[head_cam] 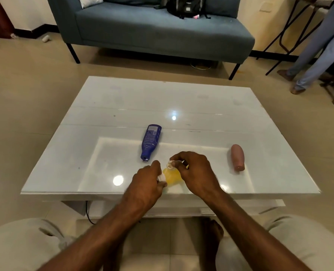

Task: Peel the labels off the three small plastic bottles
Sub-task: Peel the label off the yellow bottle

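A small yellow bottle (pixel 172 176) with a white cap is held between both hands just above the white table (pixel 103 106), near its front edge. My left hand (pixel 147 181) grips the cap end. My right hand (pixel 196 170) pinches a crumpled whitish piece of label (pixel 170 164) at the bottle's upper side. A blue bottle (pixel 150 140) with a printed label lies on its side behind my hands, its cap toward me. A pink bottle (pixel 237 157) lies on its side to the right, with no label showing.
A blue-grey sofa (pixel 152 30) with a black backpack (pixel 185 5) stands beyond the table. A person's legs (pixel 314 55) and a black metal stand are at the far right. My knees frame the bottom of the view.
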